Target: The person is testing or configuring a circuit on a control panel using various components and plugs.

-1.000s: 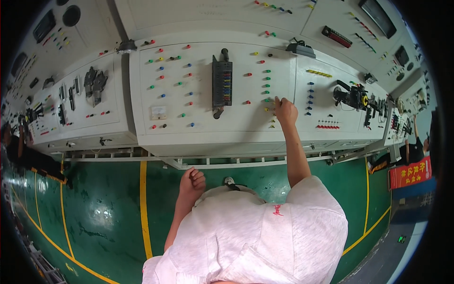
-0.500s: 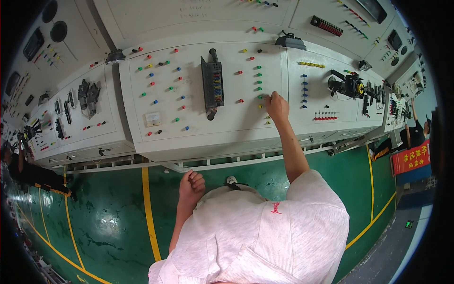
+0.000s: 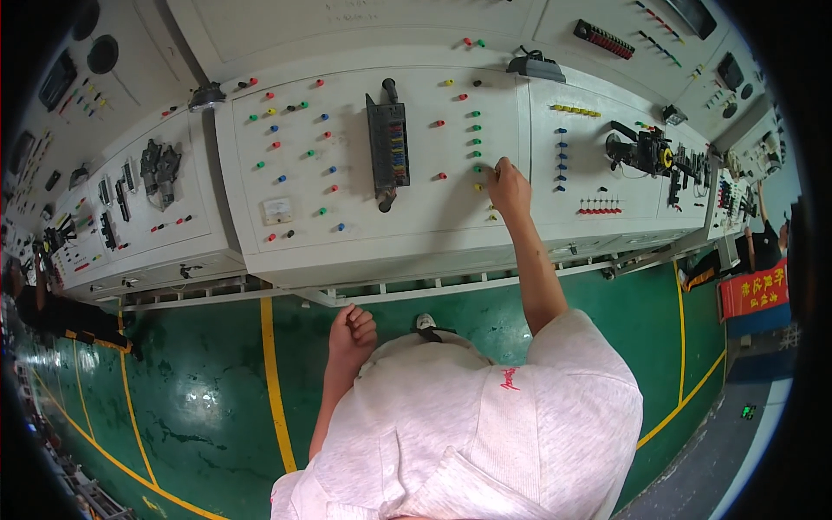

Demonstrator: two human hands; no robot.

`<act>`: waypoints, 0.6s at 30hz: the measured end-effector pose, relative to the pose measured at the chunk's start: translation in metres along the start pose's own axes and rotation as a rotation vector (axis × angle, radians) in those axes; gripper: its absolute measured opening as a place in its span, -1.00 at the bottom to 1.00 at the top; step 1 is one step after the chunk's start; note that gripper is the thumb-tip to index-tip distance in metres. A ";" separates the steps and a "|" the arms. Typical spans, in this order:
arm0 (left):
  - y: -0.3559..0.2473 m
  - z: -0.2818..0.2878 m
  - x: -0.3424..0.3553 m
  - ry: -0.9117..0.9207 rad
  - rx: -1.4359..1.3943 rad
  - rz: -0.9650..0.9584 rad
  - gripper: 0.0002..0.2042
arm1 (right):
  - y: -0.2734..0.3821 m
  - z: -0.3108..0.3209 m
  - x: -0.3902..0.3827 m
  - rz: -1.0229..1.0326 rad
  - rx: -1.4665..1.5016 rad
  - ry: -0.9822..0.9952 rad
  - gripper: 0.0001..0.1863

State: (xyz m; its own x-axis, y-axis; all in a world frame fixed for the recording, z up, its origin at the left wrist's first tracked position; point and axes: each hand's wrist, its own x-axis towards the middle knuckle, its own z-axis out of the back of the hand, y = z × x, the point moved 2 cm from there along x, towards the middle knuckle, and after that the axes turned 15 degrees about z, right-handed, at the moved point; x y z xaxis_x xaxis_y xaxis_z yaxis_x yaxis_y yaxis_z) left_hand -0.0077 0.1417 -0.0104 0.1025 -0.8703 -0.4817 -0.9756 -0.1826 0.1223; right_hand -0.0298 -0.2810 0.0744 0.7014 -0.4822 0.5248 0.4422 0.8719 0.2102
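My right hand (image 3: 511, 187) reaches out over the pale sloped panel (image 3: 425, 234), its fingers bent and pressed together. The fingertips are beside a green socket (image 3: 478, 170), low in a column of green ones. A yellow socket (image 3: 478, 187) sits just below that. Whatever is between these fingers, if anything, is hidden. My left hand (image 3: 354, 333) is curled into a loose fist in front of my body, below the panel's front edge, and nothing shows in it. A black fuse box (image 3: 387, 147) with rows of coloured fuses is mounted left of my right hand.
Red, yellow, blue and green sockets dot the panel's left half. To the right stands a black steering-column switch unit (image 3: 640, 152). A metal rail (image 3: 416, 290) runs under the bench above the green floor (image 3: 199, 381). Another person (image 3: 69, 316) is at the far left.
The view has shifted slightly, so the panel sits a little higher. My right hand stays by the same green socket with its fingers together. The left fist looks unchanged.
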 end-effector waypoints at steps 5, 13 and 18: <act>0.001 -0.002 0.001 0.001 0.013 -0.007 -0.68 | -0.008 -0.002 0.004 -0.061 -0.001 0.186 -0.70; 0.001 -0.002 0.002 -0.039 0.014 -0.013 -0.69 | -0.006 0.002 0.001 -0.061 -0.013 0.150 -0.72; 0.000 -0.002 0.002 -0.034 0.025 -0.020 -0.69 | -0.001 0.010 0.000 0.044 0.055 0.008 -0.71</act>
State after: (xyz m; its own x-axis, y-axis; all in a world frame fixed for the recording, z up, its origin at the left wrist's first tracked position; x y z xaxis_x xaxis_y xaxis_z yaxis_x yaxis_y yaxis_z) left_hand -0.0074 0.1386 -0.0096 0.1163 -0.8504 -0.5131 -0.9779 -0.1885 0.0909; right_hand -0.0356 -0.2811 0.0823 0.7241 -0.4435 0.5281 0.3796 0.8957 0.2317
